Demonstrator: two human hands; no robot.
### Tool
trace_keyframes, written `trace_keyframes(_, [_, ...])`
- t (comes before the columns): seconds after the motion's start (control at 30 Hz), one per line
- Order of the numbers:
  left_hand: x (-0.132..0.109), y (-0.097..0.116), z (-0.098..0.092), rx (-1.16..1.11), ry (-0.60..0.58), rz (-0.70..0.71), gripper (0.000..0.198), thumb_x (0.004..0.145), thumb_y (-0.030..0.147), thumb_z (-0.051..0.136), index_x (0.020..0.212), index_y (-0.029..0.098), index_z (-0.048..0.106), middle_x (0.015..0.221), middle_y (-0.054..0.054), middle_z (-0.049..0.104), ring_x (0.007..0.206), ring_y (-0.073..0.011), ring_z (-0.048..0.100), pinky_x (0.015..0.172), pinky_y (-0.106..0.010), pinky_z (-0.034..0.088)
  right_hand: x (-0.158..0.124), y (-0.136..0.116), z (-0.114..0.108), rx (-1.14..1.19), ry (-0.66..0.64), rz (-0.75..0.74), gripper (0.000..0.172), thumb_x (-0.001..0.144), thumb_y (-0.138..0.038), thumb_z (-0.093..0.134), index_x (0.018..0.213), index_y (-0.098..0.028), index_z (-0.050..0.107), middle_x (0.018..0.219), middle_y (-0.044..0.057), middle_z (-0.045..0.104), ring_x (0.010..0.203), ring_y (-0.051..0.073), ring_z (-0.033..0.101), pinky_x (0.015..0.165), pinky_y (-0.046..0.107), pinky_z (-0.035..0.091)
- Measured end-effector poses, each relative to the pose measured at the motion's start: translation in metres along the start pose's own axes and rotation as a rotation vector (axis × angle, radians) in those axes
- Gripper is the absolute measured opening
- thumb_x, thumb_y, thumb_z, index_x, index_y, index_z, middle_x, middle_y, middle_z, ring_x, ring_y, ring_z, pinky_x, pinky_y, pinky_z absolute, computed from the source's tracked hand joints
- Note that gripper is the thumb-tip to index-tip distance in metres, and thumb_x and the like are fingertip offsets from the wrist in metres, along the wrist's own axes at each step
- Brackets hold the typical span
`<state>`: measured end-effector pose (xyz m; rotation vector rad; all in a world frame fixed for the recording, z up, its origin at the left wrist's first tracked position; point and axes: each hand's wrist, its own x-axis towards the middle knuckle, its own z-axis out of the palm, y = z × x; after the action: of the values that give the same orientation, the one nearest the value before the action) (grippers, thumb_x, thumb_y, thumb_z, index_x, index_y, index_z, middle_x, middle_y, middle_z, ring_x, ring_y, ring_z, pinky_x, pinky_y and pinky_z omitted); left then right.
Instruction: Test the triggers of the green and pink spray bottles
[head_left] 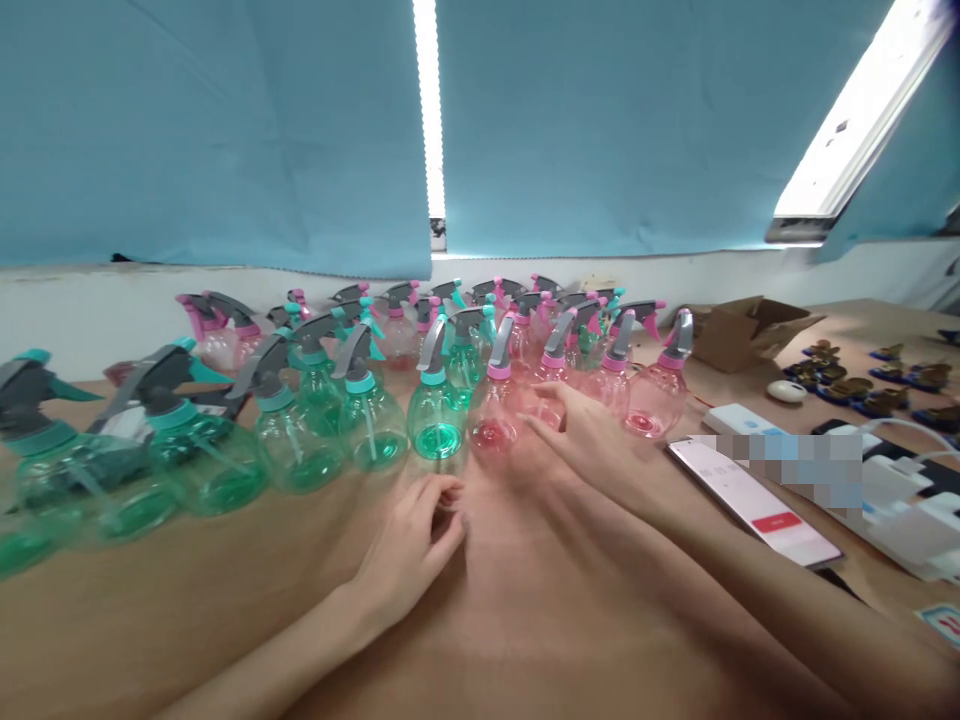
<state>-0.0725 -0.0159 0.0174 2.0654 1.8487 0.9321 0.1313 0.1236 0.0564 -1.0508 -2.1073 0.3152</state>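
My right hand (pixel 592 440) reaches forward at the row of pink spray bottles. Its thumb and index finger are apart, in front of a clear pink spray bottle (pixel 546 408); I cannot tell whether they touch it. Left of that hand stands another pink spray bottle (pixel 493 425) with a grey and pink trigger head. My left hand (pixel 409 545) rests low over the table, fingers loosely curled in toward the thumb, with nothing visible in them. The nearest thing to it is a green spray bottle (pixel 437 425), upright just beyond the fingertips.
More green bottles (pixel 300 450) line the left, and several pink and green ones crowd behind. On the right lie a phone (pixel 757 500), a white power strip (pixel 892 510) with cables, a white mouse-like object (pixel 787 391), an open cardboard box (pixel 750 330) and small gold-coloured items (pixel 847 390).
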Motion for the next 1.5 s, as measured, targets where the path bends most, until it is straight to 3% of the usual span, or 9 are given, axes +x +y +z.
trace_keyframes(0.17, [0.029,0.004,0.004,0.037,0.015,-0.120,0.028,0.091,0.030,0.047,0.118,0.022,0.050,0.075,0.002,0.066,0.067,-0.0198,0.064,0.063,-0.031,0.047,0.001,0.028,-0.017,0.010,0.102,0.049,0.026,0.088,-0.039,0.055,0.103,-0.019,0.064,0.106,0.010,0.071,0.095,0.028,0.067,0.083,0.042,0.050])
trace_keyframes(0.37, [0.074,0.019,0.023,0.080,0.076,-0.212,0.068,0.092,0.042,0.051,0.145,0.013,0.020,0.075,-0.001,0.069,0.070,-0.0222,0.068,0.061,-0.028,0.045,0.017,0.035,-0.009,-0.028,0.104,0.138,0.054,0.085,-0.045,0.060,0.126,-0.011,0.053,0.124,0.019,0.063,0.115,0.034,0.060,0.093,0.046,0.046])
trace_keyframes(0.53, [0.094,0.027,0.030,0.185,0.055,-0.330,0.082,0.090,0.049,0.053,0.149,0.006,0.016,0.069,-0.009,0.071,0.072,-0.0310,0.071,0.061,-0.032,0.046,0.039,0.033,0.002,-0.059,0.053,0.247,0.073,0.081,-0.059,0.061,0.129,-0.006,0.050,0.112,0.024,0.067,0.106,0.039,0.063,0.082,0.046,0.050])
trace_keyframes(0.73, [0.101,0.032,0.028,0.298,-0.001,-0.409,0.086,0.090,0.052,0.052,0.149,0.002,0.016,0.081,-0.021,0.073,0.085,-0.0389,0.071,0.070,-0.039,0.048,0.054,0.035,0.007,-0.069,-0.005,0.287,0.062,0.079,-0.060,0.063,0.120,-0.013,0.055,0.109,0.019,0.069,0.102,0.037,0.065,0.081,0.044,0.049])
trace_keyframes(0.87, [0.103,0.032,0.026,0.314,-0.027,-0.406,0.083,0.091,0.051,0.049,0.149,0.002,0.017,0.081,-0.020,0.074,0.084,-0.0381,0.071,0.069,-0.038,0.048,0.058,0.042,0.003,-0.042,-0.072,0.252,0.055,0.079,-0.055,0.064,0.119,-0.017,0.058,0.103,0.013,0.071,0.095,0.033,0.067,0.077,0.041,0.050])
trace_keyframes(1.0, [0.103,0.030,0.026,0.320,-0.038,-0.395,0.082,0.092,0.050,0.048,0.149,0.002,0.015,0.079,-0.019,0.074,0.082,-0.0367,0.071,0.068,-0.037,0.048,0.058,0.047,-0.007,-0.006,-0.152,0.219,0.055,0.079,-0.051,0.066,0.124,-0.020,0.057,0.093,0.008,0.073,0.075,0.028,0.070,0.068,0.037,0.051])
trace_keyframes(1.17, [0.104,0.029,0.027,0.333,-0.042,-0.391,0.082,0.093,0.050,0.047,0.150,0.001,0.013,0.075,-0.017,0.073,0.080,-0.0358,0.072,0.067,-0.036,0.048,0.050,0.044,-0.020,0.044,-0.227,0.192,0.053,0.080,-0.048,0.064,0.126,-0.023,0.057,0.109,0.008,0.071,0.057,0.020,0.067,0.061,0.035,0.051])
trace_keyframes(1.4, [0.102,0.030,0.026,0.354,-0.035,-0.398,0.081,0.094,0.049,0.046,0.151,0.001,0.013,0.079,-0.019,0.074,0.081,-0.0356,0.072,0.068,-0.036,0.048,0.040,0.045,-0.024,0.007,-0.220,0.171,0.061,0.081,-0.052,0.064,0.130,-0.017,0.054,0.107,0.014,0.071,0.089,0.033,0.068,0.074,0.042,0.052])
trace_keyframes(1.5, [0.101,0.030,0.026,0.359,-0.027,-0.399,0.082,0.093,0.051,0.048,0.151,0.003,0.015,0.083,-0.020,0.074,0.084,-0.0369,0.072,0.069,-0.037,0.048,0.037,0.046,-0.024,-0.002,-0.214,0.160,0.061,0.081,-0.052,0.063,0.130,-0.017,0.053,0.105,0.014,0.071,0.094,0.035,0.067,0.077,0.044,0.051])
